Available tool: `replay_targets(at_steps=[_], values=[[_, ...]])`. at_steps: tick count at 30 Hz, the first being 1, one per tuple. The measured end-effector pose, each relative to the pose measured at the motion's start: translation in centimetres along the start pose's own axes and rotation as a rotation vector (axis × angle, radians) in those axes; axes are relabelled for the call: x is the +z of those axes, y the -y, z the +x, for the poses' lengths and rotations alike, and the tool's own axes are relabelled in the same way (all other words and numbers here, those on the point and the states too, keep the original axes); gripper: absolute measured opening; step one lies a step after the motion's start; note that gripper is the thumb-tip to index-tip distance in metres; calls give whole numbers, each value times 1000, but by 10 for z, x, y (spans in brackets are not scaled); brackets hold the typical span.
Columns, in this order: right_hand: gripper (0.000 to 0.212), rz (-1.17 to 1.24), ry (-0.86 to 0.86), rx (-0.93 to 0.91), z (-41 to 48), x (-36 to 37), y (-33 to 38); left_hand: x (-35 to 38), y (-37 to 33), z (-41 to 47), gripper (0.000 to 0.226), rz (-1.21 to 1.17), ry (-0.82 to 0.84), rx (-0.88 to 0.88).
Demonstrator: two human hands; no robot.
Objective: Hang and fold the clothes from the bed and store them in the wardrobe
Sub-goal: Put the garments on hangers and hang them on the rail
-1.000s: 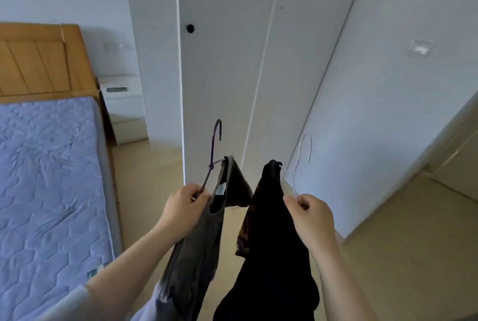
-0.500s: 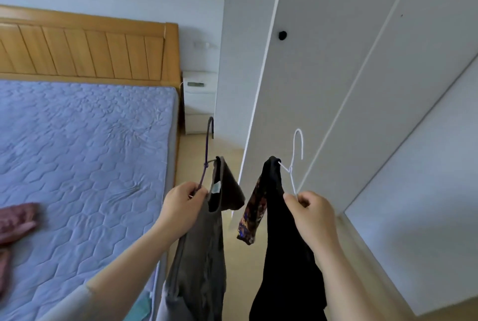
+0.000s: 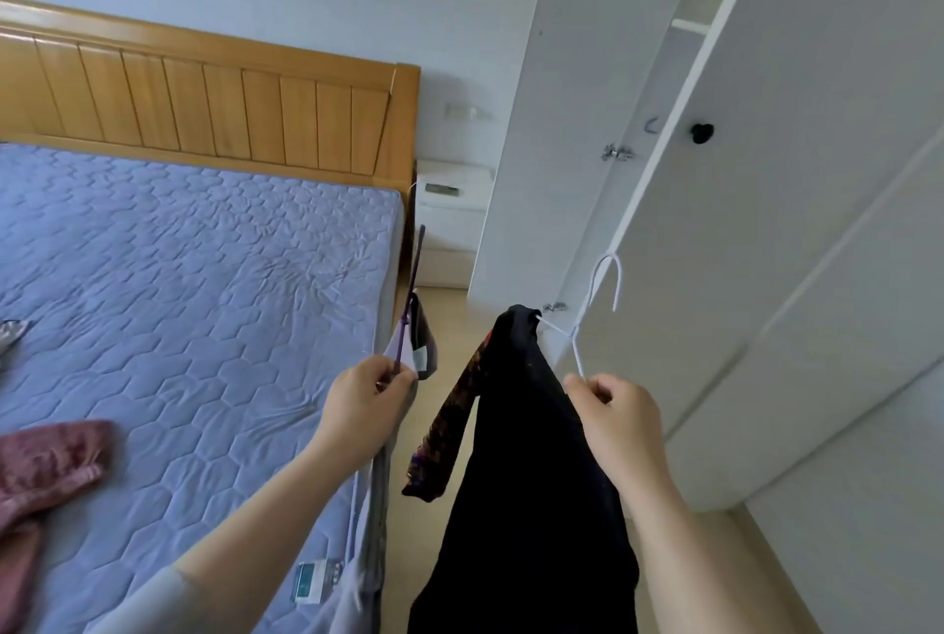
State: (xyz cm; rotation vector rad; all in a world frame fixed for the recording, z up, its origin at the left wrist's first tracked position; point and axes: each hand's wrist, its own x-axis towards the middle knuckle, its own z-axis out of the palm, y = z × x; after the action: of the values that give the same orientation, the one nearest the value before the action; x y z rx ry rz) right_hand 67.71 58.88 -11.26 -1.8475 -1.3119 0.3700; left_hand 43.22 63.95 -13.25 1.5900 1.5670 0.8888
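My left hand (image 3: 363, 403) is shut on a purple hanger (image 3: 411, 290) carrying a grey garment (image 3: 375, 521) that hangs edge-on beside the bed. My right hand (image 3: 620, 416) is shut on a white wire hanger (image 3: 597, 306) carrying a black garment (image 3: 531, 506) with a patterned sleeve. Both hang in front of me over the floor. The white wardrobe (image 3: 797, 235) stands to the right, one door (image 3: 551, 133) ajar with a narrow gap showing a shelf inside. A dark red garment (image 3: 41, 475) lies on the bed (image 3: 194, 306) at the left.
A wooden headboard (image 3: 204, 107) backs the blue quilted mattress. A white nightstand (image 3: 449, 220) sits between bed and wardrobe. A black knob (image 3: 702, 133) marks the nearer wardrobe door. A narrow strip of beige floor (image 3: 459, 327) runs between bed and wardrobe.
My view has swung left, bringing more of the bed, the red garment and the wardrobe's open gap into sight. Both hands still hold their hangers in front of me.
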Motion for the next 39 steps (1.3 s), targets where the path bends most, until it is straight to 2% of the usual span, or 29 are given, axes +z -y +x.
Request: replay_targets(at_steps=[14, 22, 30, 39], values=[[51, 75, 143, -43, 169, 83, 27, -8, -9, 148, 21, 12, -160, -94], [50, 97, 154, -63, 269, 108, 29, 3, -29, 235, 23, 61, -210, -94], [50, 82, 104, 0, 345, 133, 22, 19, -33, 328, 19, 48, -168, -56], [47, 55, -43, 98, 439, 145, 22, 42, -50, 468, 22, 23, 29, 75]])
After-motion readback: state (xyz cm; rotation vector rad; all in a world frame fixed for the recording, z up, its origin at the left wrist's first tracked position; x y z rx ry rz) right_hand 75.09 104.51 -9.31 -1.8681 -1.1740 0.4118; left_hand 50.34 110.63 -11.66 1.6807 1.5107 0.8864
